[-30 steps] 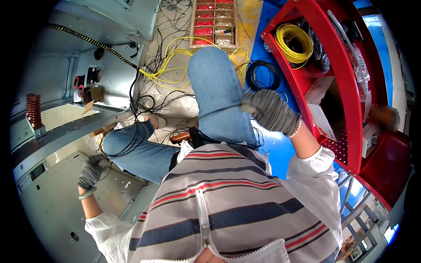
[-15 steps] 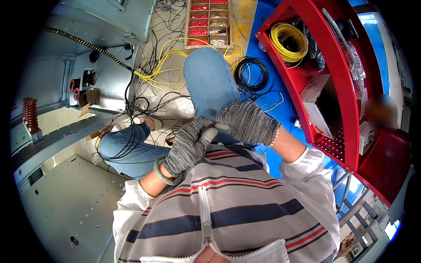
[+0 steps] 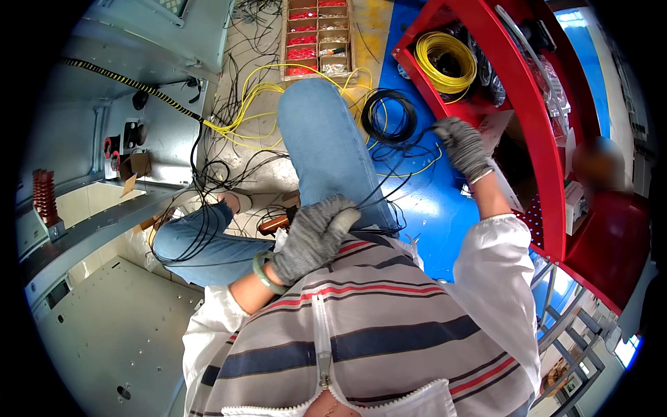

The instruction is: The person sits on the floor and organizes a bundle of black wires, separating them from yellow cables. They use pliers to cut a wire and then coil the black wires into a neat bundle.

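Both my hands wear grey knit gloves. My left hand is closed in front of my lap, above the thigh, with thin black wire coming out at its fingertips. Out to the right, beside the red shelf unit, my right hand is closed around the black wire too. The wire runs between the two hands across my knee. A coil of black wire lies on the blue floor just left of my right hand. More black wires drape over my other leg.
A divided wooden box of small red and silver parts lies ahead. Yellow wires spread from a striped sleeve at the metal cabinet. A yellow coil sits in the red shelf. A metal panel is at lower left.
My right hand has moved away from my left, outward and up toward the red shelf, drawing black wire out between them. My left hand stays near my lap.
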`<state>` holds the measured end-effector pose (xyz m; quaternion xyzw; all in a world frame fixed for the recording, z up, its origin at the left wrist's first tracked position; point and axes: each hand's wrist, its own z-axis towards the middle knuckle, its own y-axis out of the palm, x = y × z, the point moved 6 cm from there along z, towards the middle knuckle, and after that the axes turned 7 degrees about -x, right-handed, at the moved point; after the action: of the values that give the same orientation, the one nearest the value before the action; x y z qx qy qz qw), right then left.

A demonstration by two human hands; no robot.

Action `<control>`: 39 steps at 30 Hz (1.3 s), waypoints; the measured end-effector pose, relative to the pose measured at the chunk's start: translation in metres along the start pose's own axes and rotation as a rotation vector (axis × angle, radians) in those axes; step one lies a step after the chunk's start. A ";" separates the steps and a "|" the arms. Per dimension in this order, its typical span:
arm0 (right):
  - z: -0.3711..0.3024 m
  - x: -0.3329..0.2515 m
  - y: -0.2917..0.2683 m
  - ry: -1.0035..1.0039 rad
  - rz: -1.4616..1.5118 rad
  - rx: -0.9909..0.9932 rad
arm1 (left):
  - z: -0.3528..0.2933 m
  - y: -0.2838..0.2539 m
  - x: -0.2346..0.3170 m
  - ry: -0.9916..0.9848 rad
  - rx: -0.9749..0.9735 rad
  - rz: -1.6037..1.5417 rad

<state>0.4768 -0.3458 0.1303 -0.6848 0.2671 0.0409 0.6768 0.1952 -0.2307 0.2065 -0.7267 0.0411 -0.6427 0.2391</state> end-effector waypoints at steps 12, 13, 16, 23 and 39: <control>-0.107 0.148 0.045 0.701 -0.008 -0.677 | -0.004 -0.085 0.016 -0.144 -0.107 -0.035; -0.092 0.106 0.023 0.663 -0.015 -0.647 | -0.003 -0.083 0.015 -0.115 -0.105 0.024; -0.045 0.007 -0.026 0.463 0.057 -0.473 | -0.001 -0.068 0.024 -0.004 -0.099 0.163; 0.017 -0.151 -0.007 -0.400 0.250 -0.190 | 0.010 -0.068 0.031 -0.069 -0.137 0.025; 0.013 -0.043 0.023 0.061 -0.127 -0.080 | -0.018 -0.053 -0.006 -0.083 -0.067 0.086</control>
<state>0.4346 -0.3184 0.1266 -0.7277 0.2417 -0.0122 0.6418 0.1643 -0.1869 0.2236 -0.7579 0.0839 -0.5994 0.2436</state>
